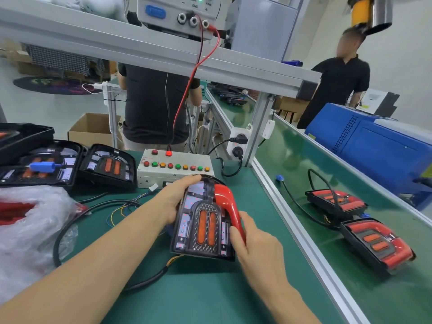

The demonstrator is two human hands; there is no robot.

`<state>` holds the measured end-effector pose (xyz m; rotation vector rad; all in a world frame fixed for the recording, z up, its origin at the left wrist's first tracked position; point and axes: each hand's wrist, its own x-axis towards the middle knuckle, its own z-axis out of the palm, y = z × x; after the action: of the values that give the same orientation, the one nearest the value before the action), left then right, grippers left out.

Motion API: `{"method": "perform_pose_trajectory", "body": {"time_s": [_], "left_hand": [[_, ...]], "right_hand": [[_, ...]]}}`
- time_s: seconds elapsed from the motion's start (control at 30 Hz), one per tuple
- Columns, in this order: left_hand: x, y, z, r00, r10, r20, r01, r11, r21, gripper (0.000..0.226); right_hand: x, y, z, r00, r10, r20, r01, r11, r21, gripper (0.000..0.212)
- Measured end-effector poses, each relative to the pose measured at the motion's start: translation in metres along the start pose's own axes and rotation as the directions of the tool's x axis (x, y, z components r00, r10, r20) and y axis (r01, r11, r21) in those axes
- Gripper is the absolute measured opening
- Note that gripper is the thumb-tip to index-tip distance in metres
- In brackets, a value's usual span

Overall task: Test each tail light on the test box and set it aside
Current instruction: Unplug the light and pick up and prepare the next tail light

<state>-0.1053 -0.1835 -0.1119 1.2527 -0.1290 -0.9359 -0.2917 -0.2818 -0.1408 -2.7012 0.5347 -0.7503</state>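
Leftmost, a plastic bag (30, 220) holds something red. Behind it, untested lights (70, 164) lie face up on the mat (187, 295), one bearing a blue plug (43, 166). Centre: left hand (177, 197) grips the tail light (204, 218) along its left edge, fingers curled over the top; right hand (254, 244) holds its right side, thumb on the red lens strip. The light sits tilted just before the test box (174, 168). Right, past the rail, two lights (357, 220) rest on the conveyor (292, 146).
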Motion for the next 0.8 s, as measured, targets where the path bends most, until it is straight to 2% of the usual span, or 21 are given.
{"method": "perform_pose_trajectory", "body": {"time_s": [0.17, 0.2, 0.27, 0.37, 0.5, 0.67, 0.8], "left_hand": [[0.000, 0.008, -0.012, 0.998, -0.002, -0.057, 0.002, 1.000, 0.000, 0.011], [-0.002, 0.009, -0.013, 0.999, -0.001, -0.042, 0.000, 1.000, -0.007, 0.004], [-0.005, 0.010, -0.016, 1.000, 0.010, 0.012, -0.010, 1.000, -0.019, 0.020], [-0.006, 0.010, -0.016, 0.998, 0.042, 0.053, -0.042, 0.999, 0.003, 0.038], [-0.005, 0.010, -0.019, 0.995, 0.085, 0.059, -0.088, 0.995, 0.053, 0.047], [-0.006, 0.011, -0.017, 0.975, 0.213, 0.059, -0.219, 0.968, 0.121, 0.050], [-0.007, 0.021, -0.019, 0.990, 0.117, 0.085, -0.127, 0.984, 0.123, 0.042]], "right_hand": [[-0.003, -0.016, 0.004, 0.997, -0.062, -0.036, 0.061, 0.998, -0.030, 0.041], [-0.002, -0.019, 0.003, 0.995, -0.090, -0.034, 0.087, 0.993, -0.082, 0.040], [-0.001, -0.026, 0.000, 0.987, -0.159, -0.032, 0.146, 0.956, -0.255, 0.036], [-0.001, -0.034, -0.002, 0.979, -0.201, -0.042, 0.168, 0.903, -0.395, 0.035], [-0.001, -0.040, -0.005, 0.986, -0.166, -0.010, 0.143, 0.877, -0.459, 0.046], [0.003, -0.053, -0.006, 0.992, -0.122, -0.012, 0.100, 0.861, -0.498, 0.049], [0.004, -0.044, -0.002, 0.982, -0.178, -0.062, 0.126, 0.865, -0.486, 0.050]]}}
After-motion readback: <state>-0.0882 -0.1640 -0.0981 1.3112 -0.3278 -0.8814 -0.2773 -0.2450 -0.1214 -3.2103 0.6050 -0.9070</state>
